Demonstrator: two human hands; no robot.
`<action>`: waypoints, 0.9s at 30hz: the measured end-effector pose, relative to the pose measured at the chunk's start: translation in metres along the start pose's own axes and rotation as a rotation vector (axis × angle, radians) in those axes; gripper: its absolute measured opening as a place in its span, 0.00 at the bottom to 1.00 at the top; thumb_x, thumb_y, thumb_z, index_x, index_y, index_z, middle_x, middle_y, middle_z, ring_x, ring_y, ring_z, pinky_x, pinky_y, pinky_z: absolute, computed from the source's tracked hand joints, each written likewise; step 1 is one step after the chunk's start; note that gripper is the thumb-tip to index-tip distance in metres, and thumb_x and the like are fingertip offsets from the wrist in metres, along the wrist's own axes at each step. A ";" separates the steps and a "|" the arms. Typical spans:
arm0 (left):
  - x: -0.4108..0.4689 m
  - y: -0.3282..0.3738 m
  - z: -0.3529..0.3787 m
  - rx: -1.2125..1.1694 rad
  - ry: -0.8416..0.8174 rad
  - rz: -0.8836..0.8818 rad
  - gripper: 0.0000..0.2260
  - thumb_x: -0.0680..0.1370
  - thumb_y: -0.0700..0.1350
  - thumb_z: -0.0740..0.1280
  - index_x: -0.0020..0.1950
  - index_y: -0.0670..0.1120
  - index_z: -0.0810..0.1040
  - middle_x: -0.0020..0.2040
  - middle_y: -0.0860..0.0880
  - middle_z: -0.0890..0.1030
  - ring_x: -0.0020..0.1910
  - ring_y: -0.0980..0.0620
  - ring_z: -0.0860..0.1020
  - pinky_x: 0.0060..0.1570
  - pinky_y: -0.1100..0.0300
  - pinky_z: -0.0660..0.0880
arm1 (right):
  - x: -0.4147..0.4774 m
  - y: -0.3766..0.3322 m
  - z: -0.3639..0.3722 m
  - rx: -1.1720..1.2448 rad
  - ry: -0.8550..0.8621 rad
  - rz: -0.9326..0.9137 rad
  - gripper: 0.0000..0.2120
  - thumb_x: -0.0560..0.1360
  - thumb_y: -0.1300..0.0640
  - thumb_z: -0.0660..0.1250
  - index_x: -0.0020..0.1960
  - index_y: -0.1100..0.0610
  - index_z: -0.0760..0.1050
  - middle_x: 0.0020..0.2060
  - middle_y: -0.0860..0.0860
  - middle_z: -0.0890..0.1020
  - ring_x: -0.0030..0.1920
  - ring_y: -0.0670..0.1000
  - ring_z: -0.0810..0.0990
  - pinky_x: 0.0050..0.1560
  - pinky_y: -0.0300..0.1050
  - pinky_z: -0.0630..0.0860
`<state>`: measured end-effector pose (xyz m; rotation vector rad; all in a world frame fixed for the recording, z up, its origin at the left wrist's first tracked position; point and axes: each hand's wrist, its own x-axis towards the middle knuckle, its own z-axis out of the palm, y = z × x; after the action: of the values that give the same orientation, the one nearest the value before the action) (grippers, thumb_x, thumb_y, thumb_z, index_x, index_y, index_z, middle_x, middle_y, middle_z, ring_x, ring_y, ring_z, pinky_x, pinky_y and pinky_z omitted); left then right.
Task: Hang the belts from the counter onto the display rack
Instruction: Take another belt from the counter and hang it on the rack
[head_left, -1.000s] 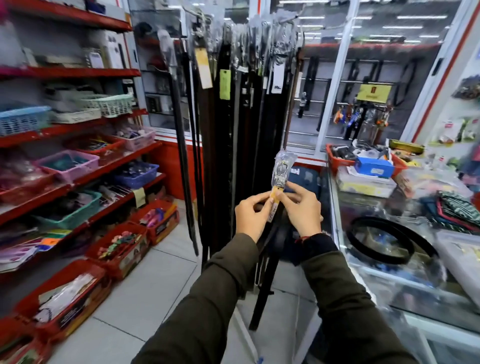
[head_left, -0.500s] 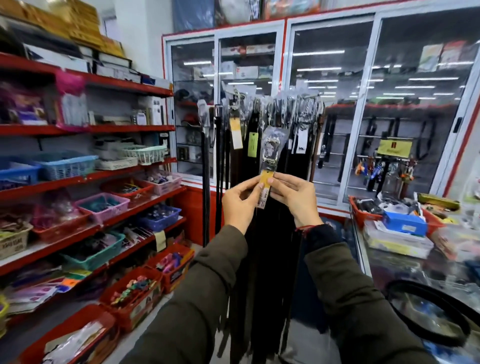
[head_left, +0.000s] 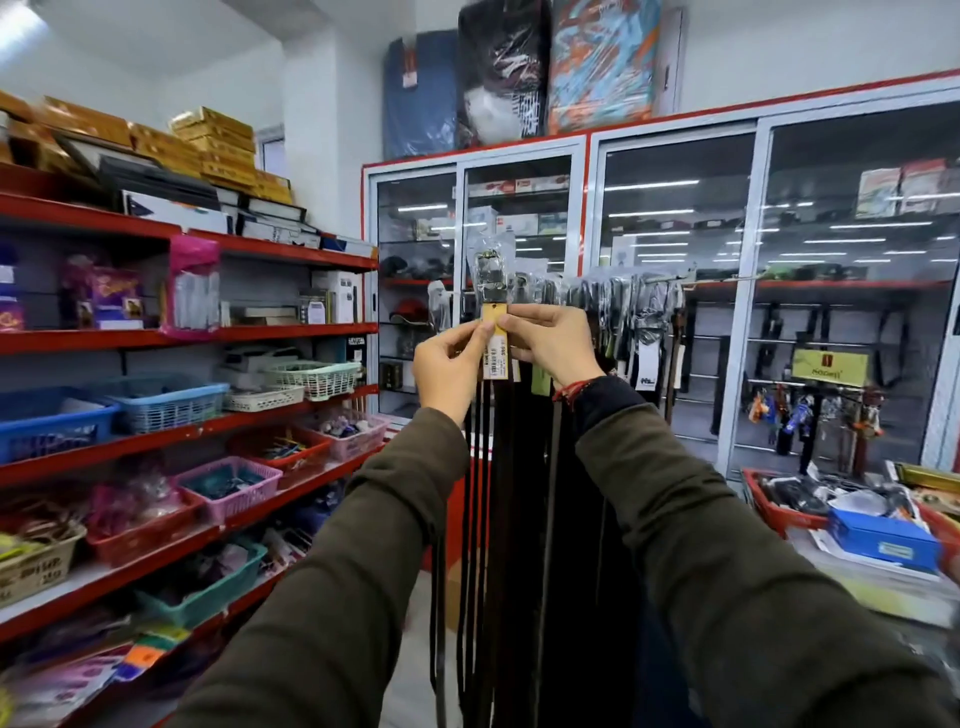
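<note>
I hold a dark belt (head_left: 493, 467) upright in front of me; its buckle end (head_left: 491, 275) is wrapped in clear plastic and carries a yellow tag (head_left: 494, 332). My left hand (head_left: 449, 364) and my right hand (head_left: 550, 340) pinch the belt at the tag from either side. The buckle is level with the display rack's horizontal rail (head_left: 670, 280), at its left end. Several dark belts (head_left: 587, 467) hang from that rail behind my hands, their buckles in plastic sleeves.
Red shelves (head_left: 291, 257) with plastic baskets (head_left: 166, 402) line the left side. Glass-door cabinets (head_left: 675, 312) stand behind the rack. The counter at the lower right holds a red tray (head_left: 769, 512) and a blue box (head_left: 883, 538). White floor tiles show below, between the shelves and the rack.
Both hands have raised the belt from chest height up to the rack rail. My view has tilted upward, so the counter has dropped to the lower right.
</note>
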<state>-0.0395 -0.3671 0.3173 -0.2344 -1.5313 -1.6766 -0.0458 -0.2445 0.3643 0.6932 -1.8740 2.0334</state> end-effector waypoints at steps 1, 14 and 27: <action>0.006 0.001 -0.001 -0.002 -0.009 -0.010 0.12 0.76 0.48 0.74 0.55 0.42 0.86 0.49 0.44 0.87 0.54 0.46 0.85 0.60 0.45 0.80 | 0.006 0.000 0.003 -0.001 0.002 0.005 0.13 0.75 0.67 0.70 0.58 0.70 0.79 0.47 0.61 0.84 0.39 0.50 0.84 0.32 0.34 0.81; 0.039 -0.014 0.002 -0.138 -0.097 -0.126 0.11 0.77 0.43 0.72 0.56 0.39 0.84 0.45 0.42 0.86 0.38 0.53 0.84 0.36 0.60 0.81 | 0.034 0.012 0.010 0.004 0.081 0.005 0.04 0.74 0.66 0.71 0.49 0.63 0.82 0.43 0.60 0.85 0.41 0.56 0.85 0.37 0.40 0.84; 0.054 -0.038 0.015 -0.049 -0.129 -0.275 0.08 0.76 0.45 0.73 0.51 0.43 0.86 0.48 0.42 0.87 0.48 0.42 0.85 0.50 0.47 0.84 | 0.055 0.046 0.007 -0.138 0.221 0.037 0.02 0.75 0.62 0.71 0.46 0.60 0.82 0.43 0.59 0.86 0.34 0.51 0.84 0.38 0.47 0.84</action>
<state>-0.1051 -0.3810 0.3273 -0.1657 -1.6795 -1.9468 -0.1146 -0.2627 0.3544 0.3840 -1.8875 1.8928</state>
